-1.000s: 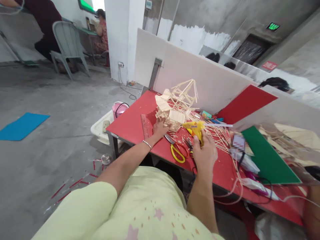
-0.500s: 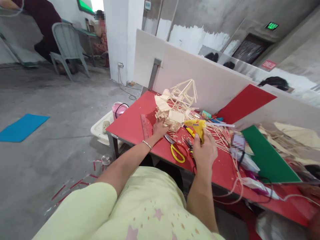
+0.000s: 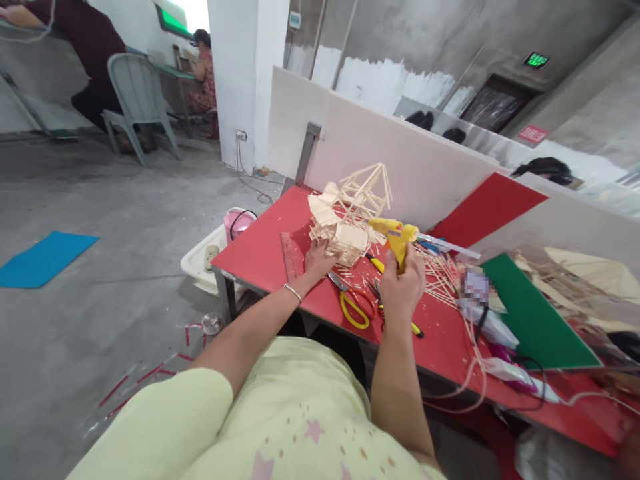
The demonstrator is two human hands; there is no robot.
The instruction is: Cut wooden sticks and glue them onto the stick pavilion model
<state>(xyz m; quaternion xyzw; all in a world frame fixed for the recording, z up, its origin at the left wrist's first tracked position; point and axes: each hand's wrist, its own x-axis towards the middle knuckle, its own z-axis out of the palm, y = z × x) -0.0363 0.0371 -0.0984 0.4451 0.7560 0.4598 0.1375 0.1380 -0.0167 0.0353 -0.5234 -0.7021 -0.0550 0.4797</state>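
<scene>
My left hand (image 3: 319, 262) grips the near left side of a model built from pale wooden sticks (image 3: 351, 239), its fingers against the lower edge. In my right hand (image 3: 403, 288) is a yellow hot glue gun (image 3: 396, 235), its nozzle pointing left towards the model and a clear glue stick jutting from its back. Behind the block-like part of the model rises an open stick frame (image 3: 367, 187). Scissors (image 3: 354, 310) with yellow and red handles lie just below, between my hands. A pink ruler (image 3: 289, 257) rests left of my left hand.
Loose sticks (image 3: 443, 283) spread across the red table (image 3: 260, 250) to the right. A green board (image 3: 535, 320) and plastic bags (image 3: 493, 327) lie farther right. White partition panels (image 3: 345, 130) border the back. A pink bucket (image 3: 237, 221) stands at the left end.
My right hand has moved slightly left with the glue gun, which is now tilted more, its back end lower. My left hand stays on the model.
</scene>
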